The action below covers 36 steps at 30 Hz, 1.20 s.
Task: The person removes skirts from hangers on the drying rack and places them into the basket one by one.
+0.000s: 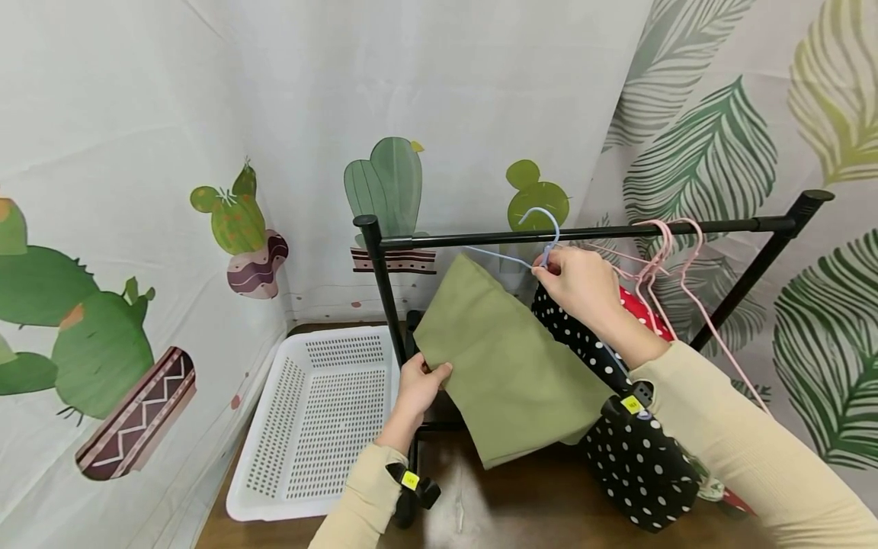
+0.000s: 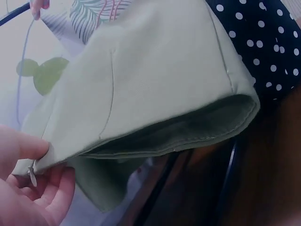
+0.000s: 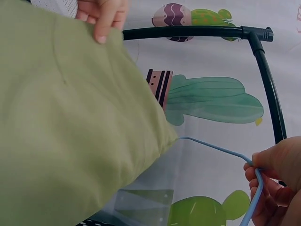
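And here the right hand is pinching the blue hanger at its neck, thumb and fingers pressing together close by the rail of the black rack; the hook is curving up above that rail (whether it is resting there, I cannot tell); on the other side the left hand is pinching the green garment by its edge, thumb on top and fingers curling beneath, with a zip pull dangling right there; the garment is slanting below the rail between the two hands, one corner meeting the hanger's arm, its open edge gaping in the left wrist view; black polka-dot cloth is showing just to its right; pink hangers are clustering farther along the rail; and a white basket is sitting to the left, just beside the rack's upright.
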Tool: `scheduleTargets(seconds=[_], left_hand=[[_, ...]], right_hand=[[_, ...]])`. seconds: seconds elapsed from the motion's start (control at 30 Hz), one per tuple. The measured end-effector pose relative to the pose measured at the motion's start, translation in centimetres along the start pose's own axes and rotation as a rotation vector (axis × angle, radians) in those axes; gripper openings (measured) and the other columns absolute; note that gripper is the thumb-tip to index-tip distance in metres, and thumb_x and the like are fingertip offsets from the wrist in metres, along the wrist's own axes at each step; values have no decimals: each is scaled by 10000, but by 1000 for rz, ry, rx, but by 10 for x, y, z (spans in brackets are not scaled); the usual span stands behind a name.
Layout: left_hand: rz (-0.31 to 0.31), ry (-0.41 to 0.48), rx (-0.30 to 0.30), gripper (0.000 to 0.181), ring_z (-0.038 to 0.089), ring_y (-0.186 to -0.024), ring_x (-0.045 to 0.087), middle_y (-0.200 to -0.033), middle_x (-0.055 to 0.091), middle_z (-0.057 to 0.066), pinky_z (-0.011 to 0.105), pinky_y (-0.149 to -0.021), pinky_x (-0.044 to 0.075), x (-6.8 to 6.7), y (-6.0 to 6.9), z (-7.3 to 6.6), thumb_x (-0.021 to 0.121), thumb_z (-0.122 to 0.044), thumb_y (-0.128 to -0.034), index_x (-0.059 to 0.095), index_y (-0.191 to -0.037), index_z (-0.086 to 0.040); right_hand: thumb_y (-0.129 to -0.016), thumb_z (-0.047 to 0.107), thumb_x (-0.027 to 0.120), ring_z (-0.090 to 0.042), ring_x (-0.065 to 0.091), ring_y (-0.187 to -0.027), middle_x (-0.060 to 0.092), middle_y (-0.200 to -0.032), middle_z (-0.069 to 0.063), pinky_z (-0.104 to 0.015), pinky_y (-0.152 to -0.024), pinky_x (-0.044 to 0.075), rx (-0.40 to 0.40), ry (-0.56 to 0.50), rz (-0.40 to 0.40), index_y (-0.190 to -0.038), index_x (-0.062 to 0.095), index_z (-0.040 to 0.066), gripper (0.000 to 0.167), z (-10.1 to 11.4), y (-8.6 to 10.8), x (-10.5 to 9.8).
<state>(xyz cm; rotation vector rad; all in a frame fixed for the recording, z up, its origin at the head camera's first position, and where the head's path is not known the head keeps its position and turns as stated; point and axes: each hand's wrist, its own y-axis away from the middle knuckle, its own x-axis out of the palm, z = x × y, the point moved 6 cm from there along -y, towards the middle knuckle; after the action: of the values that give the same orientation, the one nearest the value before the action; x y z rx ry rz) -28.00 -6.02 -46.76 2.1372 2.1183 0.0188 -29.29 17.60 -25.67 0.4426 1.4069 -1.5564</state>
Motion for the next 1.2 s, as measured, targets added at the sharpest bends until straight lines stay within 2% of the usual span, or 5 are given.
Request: scheduleTargets(seconds=[0.2,0.43,0.63,0.9,1.2], left_hand=[[-2,-61,75,264,129,-627,498,-907,579,93,270,-579,436,-6,0,-15,591,-145,-894,543,-1131,-40],[51,-44,133,336,227,-933,586,-1175,547,169,341,-781,497,-7,8,-40,549,-73,-906,475,-1228,-8],[79,-37,156,379,274,-1017,570,-1241,520,168,360,-814,495,-10,12,-52,537,-43,-909,441,-1275,-14],[102,-116,152,324,207,-922,611,-1167,581,131,317,-740,514,-15,11,-47,571,-115,-908,519,-1224,-72],[137,-124,216,283,231,-914,615,-1082,614,195,347,-726,512,-21,21,-67,580,-47,-887,549,-1162,13]], right_hand=[[-826,250,648,-255,563,-550,676,-761,-9,-364,-437,369,7,2,-2,-772,713,169,117,-3,1,0],[-831,250,640,-249,564,-562,669,-770,-13,-372,-438,368,7,1,3,-770,707,172,119,-3,2,1],[-838,249,631,-239,554,-561,674,-793,-18,-365,-434,363,18,3,23,-785,707,174,120,-4,4,0],[-829,235,637,-258,570,-578,667,-777,-39,-358,-422,367,1,2,36,-767,706,147,128,-8,6,4],[-816,225,648,-240,560,-568,674,-778,-36,-338,-410,354,-24,-5,1,-748,712,144,123,-9,5,5]])
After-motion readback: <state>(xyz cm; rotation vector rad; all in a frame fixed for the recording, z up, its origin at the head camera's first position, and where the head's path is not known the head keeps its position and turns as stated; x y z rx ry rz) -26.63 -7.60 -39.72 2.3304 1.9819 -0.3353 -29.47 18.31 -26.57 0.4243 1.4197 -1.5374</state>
